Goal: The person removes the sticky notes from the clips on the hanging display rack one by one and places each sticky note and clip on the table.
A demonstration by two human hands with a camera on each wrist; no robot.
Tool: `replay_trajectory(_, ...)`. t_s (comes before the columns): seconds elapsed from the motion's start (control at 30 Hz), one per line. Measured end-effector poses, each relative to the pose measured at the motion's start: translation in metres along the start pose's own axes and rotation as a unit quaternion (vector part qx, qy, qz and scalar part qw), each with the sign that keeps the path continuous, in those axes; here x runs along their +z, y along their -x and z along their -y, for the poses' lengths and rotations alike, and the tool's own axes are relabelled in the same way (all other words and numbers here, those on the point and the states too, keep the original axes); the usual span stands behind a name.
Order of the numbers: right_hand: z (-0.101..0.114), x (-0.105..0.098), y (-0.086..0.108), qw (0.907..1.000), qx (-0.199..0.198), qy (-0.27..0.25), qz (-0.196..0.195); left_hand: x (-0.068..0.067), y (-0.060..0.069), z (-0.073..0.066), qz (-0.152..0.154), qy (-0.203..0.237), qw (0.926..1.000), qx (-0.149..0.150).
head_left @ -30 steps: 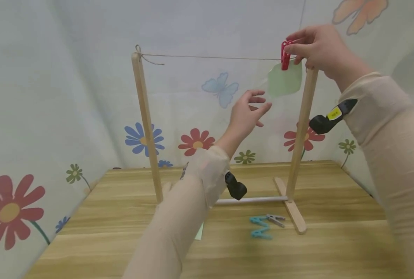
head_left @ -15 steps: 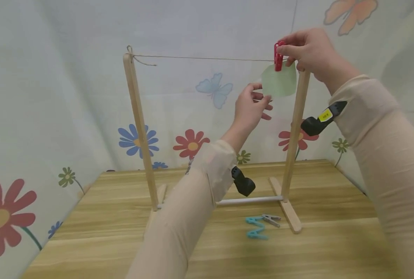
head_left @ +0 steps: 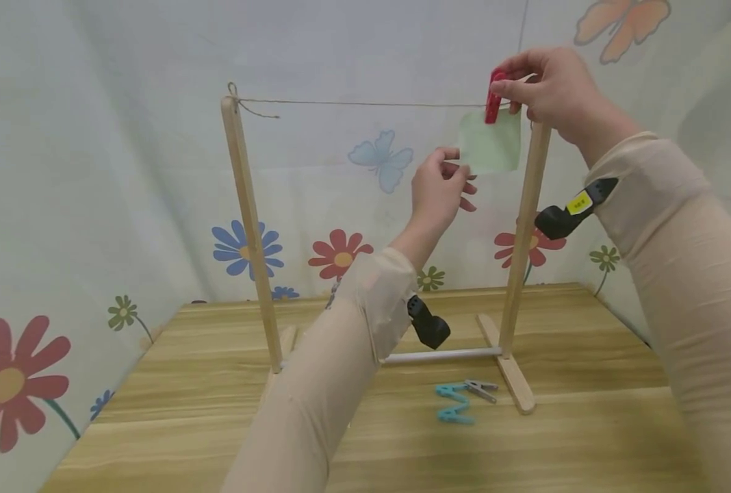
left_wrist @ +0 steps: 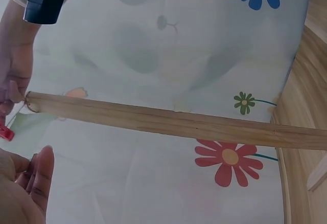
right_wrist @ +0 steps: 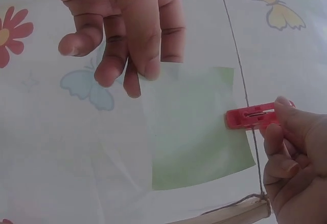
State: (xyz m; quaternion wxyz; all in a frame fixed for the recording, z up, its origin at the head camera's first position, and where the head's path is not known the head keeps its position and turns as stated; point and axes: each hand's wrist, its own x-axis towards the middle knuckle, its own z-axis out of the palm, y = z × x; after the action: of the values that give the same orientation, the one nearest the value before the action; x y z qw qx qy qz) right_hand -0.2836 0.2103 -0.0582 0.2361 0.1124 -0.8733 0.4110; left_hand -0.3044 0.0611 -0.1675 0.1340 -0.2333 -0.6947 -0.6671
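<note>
My right hand (head_left: 559, 89) pinches a red clothespin (head_left: 493, 99) by its handle end, at the right part of the string (head_left: 353, 103). The clothespin's tip sits over the top edge of a pale green sheet of paper (head_left: 491, 144), which hangs just below the string. With thumb and fingers, my left hand (head_left: 439, 188) pinches the paper's lower left edge; in the right wrist view its thumb (right_wrist: 150, 68) lies on the front of the sheet. Seen from the left wrist, the paper (left_wrist: 30, 132) is partly hidden behind the hands and the wooden post (left_wrist: 153, 119).
The string runs between a left post (head_left: 248, 226) and a right post (head_left: 526, 239) of a wooden stand, joined low by a white rod (head_left: 442, 355). Two blue clothespins (head_left: 454, 404) and a grey clothespin (head_left: 481, 390) lie on the wooden table (head_left: 556, 452). A flowered cloth hangs behind.
My left hand has moved up and right to the paper and taken its lower edge. The paper now hangs flatter. My right hand keeps its hold on the red clothespin.
</note>
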Motion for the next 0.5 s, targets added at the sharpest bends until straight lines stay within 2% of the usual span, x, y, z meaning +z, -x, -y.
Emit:
replay_trajectory(0.2,0.002,0.0,0.0,0.9993,-0.023,-0.013,-0.025,-0.006,-0.001,-0.002,0.001,0.007,1.0,0.003)
replay_trajectory(0.5,0.002,-0.002,0.001,0.993,-0.034,-0.099,-0.054,-0.017,0.001,0.004,-0.008,0.006,1.0,-0.001)
